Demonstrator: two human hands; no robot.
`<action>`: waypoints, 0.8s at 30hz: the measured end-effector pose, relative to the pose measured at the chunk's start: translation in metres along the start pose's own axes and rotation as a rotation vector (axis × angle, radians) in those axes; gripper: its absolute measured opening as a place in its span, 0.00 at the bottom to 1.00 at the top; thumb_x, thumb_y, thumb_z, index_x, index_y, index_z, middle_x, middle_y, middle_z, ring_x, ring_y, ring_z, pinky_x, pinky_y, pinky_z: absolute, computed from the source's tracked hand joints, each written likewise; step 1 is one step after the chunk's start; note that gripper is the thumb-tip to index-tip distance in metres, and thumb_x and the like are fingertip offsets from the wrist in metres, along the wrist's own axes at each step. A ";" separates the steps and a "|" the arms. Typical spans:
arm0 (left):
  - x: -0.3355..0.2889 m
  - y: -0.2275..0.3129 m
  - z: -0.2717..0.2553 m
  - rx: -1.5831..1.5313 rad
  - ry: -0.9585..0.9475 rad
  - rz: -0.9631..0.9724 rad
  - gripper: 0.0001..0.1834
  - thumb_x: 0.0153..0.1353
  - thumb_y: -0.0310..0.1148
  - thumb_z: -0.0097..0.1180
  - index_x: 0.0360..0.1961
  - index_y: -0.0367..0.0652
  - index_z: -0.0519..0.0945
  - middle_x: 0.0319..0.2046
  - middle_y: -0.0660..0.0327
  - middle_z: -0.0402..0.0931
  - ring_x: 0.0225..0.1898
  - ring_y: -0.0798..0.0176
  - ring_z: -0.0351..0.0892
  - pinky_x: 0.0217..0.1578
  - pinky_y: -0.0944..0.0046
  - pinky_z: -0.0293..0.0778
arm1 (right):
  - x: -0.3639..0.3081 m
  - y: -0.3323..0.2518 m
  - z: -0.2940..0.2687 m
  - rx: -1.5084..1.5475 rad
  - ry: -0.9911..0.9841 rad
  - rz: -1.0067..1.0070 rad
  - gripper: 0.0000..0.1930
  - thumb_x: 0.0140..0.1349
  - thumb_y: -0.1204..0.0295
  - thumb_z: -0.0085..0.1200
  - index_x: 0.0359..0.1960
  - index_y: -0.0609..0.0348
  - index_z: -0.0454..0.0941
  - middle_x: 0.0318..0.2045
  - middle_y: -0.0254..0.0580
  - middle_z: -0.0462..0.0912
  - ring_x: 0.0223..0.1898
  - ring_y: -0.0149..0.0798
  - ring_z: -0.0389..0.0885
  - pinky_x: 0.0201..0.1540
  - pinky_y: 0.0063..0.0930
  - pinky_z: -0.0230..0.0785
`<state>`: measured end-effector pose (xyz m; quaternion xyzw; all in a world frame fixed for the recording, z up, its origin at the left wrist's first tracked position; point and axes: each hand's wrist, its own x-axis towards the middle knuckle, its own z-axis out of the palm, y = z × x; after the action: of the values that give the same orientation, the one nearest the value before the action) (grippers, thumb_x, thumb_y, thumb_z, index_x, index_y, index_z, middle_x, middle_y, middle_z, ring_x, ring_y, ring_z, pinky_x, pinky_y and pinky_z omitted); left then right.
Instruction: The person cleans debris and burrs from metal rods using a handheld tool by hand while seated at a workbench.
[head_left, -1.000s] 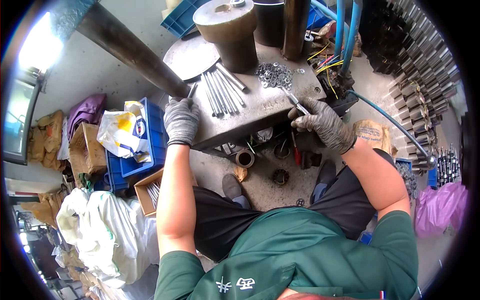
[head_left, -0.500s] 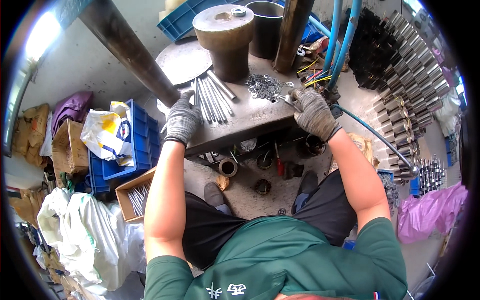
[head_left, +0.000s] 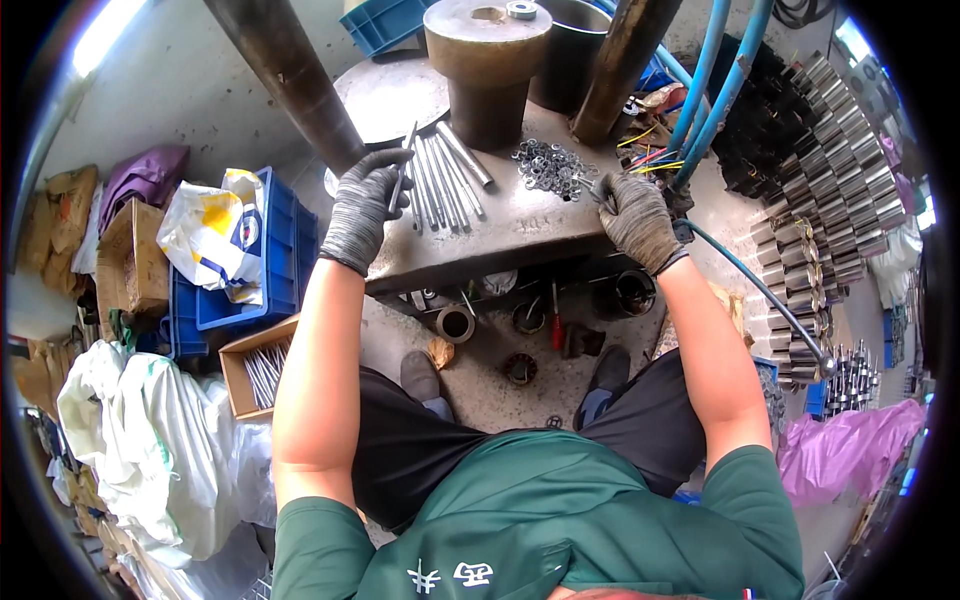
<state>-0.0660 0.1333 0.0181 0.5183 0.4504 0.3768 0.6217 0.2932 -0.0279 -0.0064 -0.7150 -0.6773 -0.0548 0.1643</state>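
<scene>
Evidently, control at the fingertips matters most here. The left hand (head_left: 360,215) pinches a slim rod (head_left: 412,132) between thumb and fingers, its far end pointing away from the body, just left of the loose row of rods (head_left: 440,185) on the bench (head_left: 500,222). A light, steady pinch should do, leaving that end clear; the wrist is best kept off the row, since round stock probably rolls when nudged. The right hand (head_left: 637,218) is at the near right edge of the heap of rings (head_left: 550,168), thumb and fingers drawn in close; whether anything is pinched there, I cannot tell. Working from the edge of the heap seems wise, as small rings may hook together or slip from gloved fingers, so one should be teased free before lifting. Both forearms come in low, well apart, which leaves a good view of rods and rings between them.
</scene>
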 end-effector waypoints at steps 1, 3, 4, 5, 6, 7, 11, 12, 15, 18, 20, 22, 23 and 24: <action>-0.003 0.004 0.001 -0.088 -0.007 0.018 0.17 0.69 0.26 0.50 0.55 0.39 0.83 0.28 0.59 0.82 0.22 0.70 0.78 0.21 0.73 0.72 | -0.001 0.000 0.002 -0.002 -0.006 -0.002 0.13 0.54 0.71 0.63 0.41 0.58 0.80 0.38 0.53 0.84 0.47 0.57 0.82 0.53 0.49 0.74; -0.010 0.009 -0.001 -0.188 -0.054 0.065 0.17 0.67 0.25 0.51 0.54 0.35 0.82 0.30 0.57 0.83 0.24 0.68 0.80 0.26 0.70 0.74 | -0.001 0.002 0.007 0.065 0.059 -0.008 0.13 0.54 0.72 0.62 0.41 0.58 0.80 0.38 0.53 0.84 0.46 0.57 0.82 0.52 0.48 0.75; -0.018 0.013 0.004 -0.183 -0.104 0.135 0.18 0.66 0.25 0.51 0.55 0.35 0.82 0.31 0.57 0.83 0.26 0.68 0.80 0.27 0.71 0.75 | -0.004 0.006 0.009 0.060 0.119 0.003 0.12 0.56 0.71 0.62 0.42 0.59 0.80 0.37 0.54 0.84 0.44 0.57 0.83 0.49 0.48 0.76; -0.026 0.014 0.007 -0.175 -0.147 0.208 0.19 0.66 0.24 0.50 0.56 0.35 0.82 0.32 0.57 0.83 0.27 0.68 0.81 0.29 0.71 0.75 | -0.002 0.006 0.011 0.053 0.113 0.004 0.12 0.56 0.71 0.62 0.42 0.59 0.80 0.37 0.54 0.84 0.44 0.57 0.83 0.49 0.48 0.76; -0.032 0.010 0.010 -0.172 -0.163 0.264 0.20 0.65 0.24 0.50 0.57 0.35 0.81 0.34 0.58 0.84 0.29 0.68 0.81 0.31 0.72 0.76 | 0.000 0.005 0.013 0.112 0.123 0.086 0.12 0.58 0.71 0.62 0.42 0.59 0.80 0.36 0.54 0.84 0.42 0.58 0.84 0.48 0.48 0.77; -0.042 0.014 0.015 -0.144 -0.157 0.277 0.21 0.63 0.22 0.50 0.57 0.35 0.81 0.34 0.58 0.84 0.30 0.68 0.82 0.32 0.71 0.77 | 0.002 0.002 0.012 0.168 0.136 0.163 0.12 0.59 0.71 0.62 0.43 0.60 0.80 0.36 0.55 0.85 0.41 0.59 0.84 0.46 0.48 0.77; -0.059 0.011 0.030 -0.478 -0.334 0.185 0.19 0.68 0.36 0.55 0.54 0.35 0.82 0.35 0.52 0.84 0.31 0.63 0.87 0.30 0.67 0.82 | 0.009 0.011 0.013 0.434 0.216 0.237 0.10 0.60 0.72 0.63 0.40 0.61 0.79 0.31 0.51 0.84 0.32 0.51 0.83 0.41 0.39 0.77; -0.061 0.009 0.035 -0.458 -0.324 0.146 0.20 0.69 0.40 0.56 0.53 0.35 0.82 0.35 0.52 0.84 0.31 0.63 0.87 0.30 0.67 0.82 | 0.009 0.015 0.014 0.529 0.214 0.264 0.09 0.59 0.73 0.64 0.39 0.61 0.78 0.29 0.47 0.83 0.30 0.44 0.81 0.39 0.36 0.75; -0.072 0.010 0.048 -0.122 -0.203 0.143 0.17 0.73 0.37 0.58 0.55 0.38 0.81 0.36 0.54 0.83 0.33 0.61 0.86 0.32 0.67 0.81 | 0.010 0.012 0.011 0.591 0.193 0.320 0.09 0.58 0.74 0.65 0.38 0.60 0.78 0.27 0.41 0.82 0.30 0.37 0.80 0.39 0.34 0.75; -0.078 0.006 0.054 -0.129 -0.246 0.180 0.32 0.72 0.24 0.54 0.75 0.46 0.63 0.41 0.53 0.83 0.39 0.61 0.86 0.38 0.65 0.83 | 0.012 -0.001 0.003 0.652 0.165 0.346 0.09 0.58 0.75 0.65 0.38 0.59 0.77 0.27 0.36 0.82 0.30 0.31 0.80 0.38 0.31 0.74; -0.080 0.009 0.062 -0.185 -0.245 0.152 0.36 0.72 0.24 0.52 0.78 0.50 0.56 0.43 0.52 0.82 0.40 0.59 0.87 0.39 0.63 0.84 | 0.010 0.007 0.009 0.733 0.167 0.366 0.09 0.58 0.76 0.65 0.39 0.59 0.77 0.28 0.34 0.81 0.30 0.30 0.79 0.37 0.29 0.74; -0.076 0.006 0.062 -0.250 -0.263 0.123 0.44 0.72 0.19 0.44 0.82 0.60 0.41 0.45 0.48 0.80 0.42 0.57 0.88 0.43 0.59 0.89 | 0.010 0.006 0.009 0.819 0.166 0.381 0.10 0.58 0.77 0.64 0.39 0.59 0.77 0.29 0.32 0.81 0.30 0.30 0.79 0.36 0.28 0.74; -0.075 0.002 0.062 -0.252 -0.259 0.123 0.44 0.72 0.19 0.44 0.82 0.60 0.41 0.45 0.48 0.80 0.42 0.57 0.88 0.43 0.59 0.89 | 0.009 0.001 0.008 0.963 0.159 0.447 0.09 0.59 0.77 0.64 0.39 0.59 0.77 0.29 0.33 0.81 0.29 0.30 0.80 0.34 0.26 0.74; -0.075 -0.002 0.064 -0.303 -0.241 0.082 0.44 0.71 0.20 0.45 0.82 0.60 0.43 0.45 0.48 0.80 0.42 0.56 0.88 0.43 0.58 0.89 | 0.008 -0.005 0.007 1.107 0.152 0.514 0.09 0.60 0.78 0.64 0.39 0.59 0.77 0.30 0.33 0.81 0.28 0.30 0.80 0.32 0.25 0.74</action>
<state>-0.0284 0.0438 0.0327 0.4779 0.2894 0.4008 0.7261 0.2882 -0.0183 -0.0098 -0.6580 -0.3976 0.2959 0.5669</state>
